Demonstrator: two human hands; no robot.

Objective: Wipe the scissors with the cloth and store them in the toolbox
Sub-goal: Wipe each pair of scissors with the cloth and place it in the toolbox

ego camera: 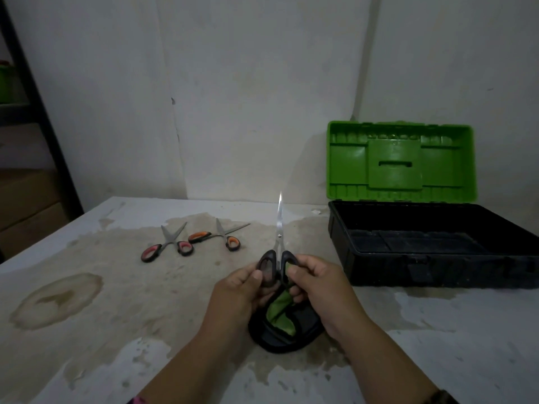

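Toolbox (379,269) right end cropped, cloth (277,312) partly covered, scissors (279,228) handles half hidden

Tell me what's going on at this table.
A person is wiping the black-handled scissors: the left hand holds one handle loop, and the right hand pinches a green cloth against the other. The red-handled scissors and orange-handled scissors lie open on the table. The toolbox stands open on the right.

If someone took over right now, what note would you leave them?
Left hand: grips the black scissors by one handle, blades up.
Right hand: pinches the green cloth against the other handle.
Pink-handled scissors and orange-handled scissors lie open on the table.
Toolbox stands open at right; no scissors seen inside.
Done: nothing stored.
Left: finish wiping this pair, store it, then wipe and store the other two.
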